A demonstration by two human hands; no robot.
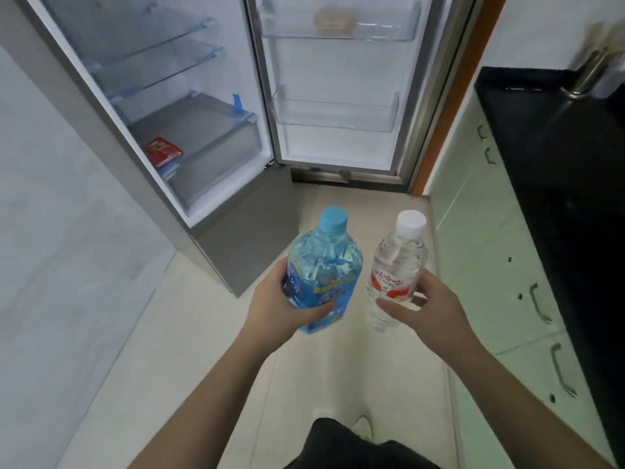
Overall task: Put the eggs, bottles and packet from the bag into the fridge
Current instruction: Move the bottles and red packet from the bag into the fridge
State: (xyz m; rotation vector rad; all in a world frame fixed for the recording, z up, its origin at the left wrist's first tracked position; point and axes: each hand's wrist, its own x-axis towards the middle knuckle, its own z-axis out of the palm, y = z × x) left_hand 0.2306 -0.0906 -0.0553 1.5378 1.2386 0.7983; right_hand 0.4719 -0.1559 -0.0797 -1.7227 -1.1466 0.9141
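- Left hand wraps its grip round the blue bottle, right hand round the clear bottle: both upright, carried together towards the open fridge.
- Red packet already lies inside; door racks look right for bottles.

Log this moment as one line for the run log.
left hand: holds blue bottle | right hand: holds clear bottle | fridge: open | red packet: inside on lower shelf
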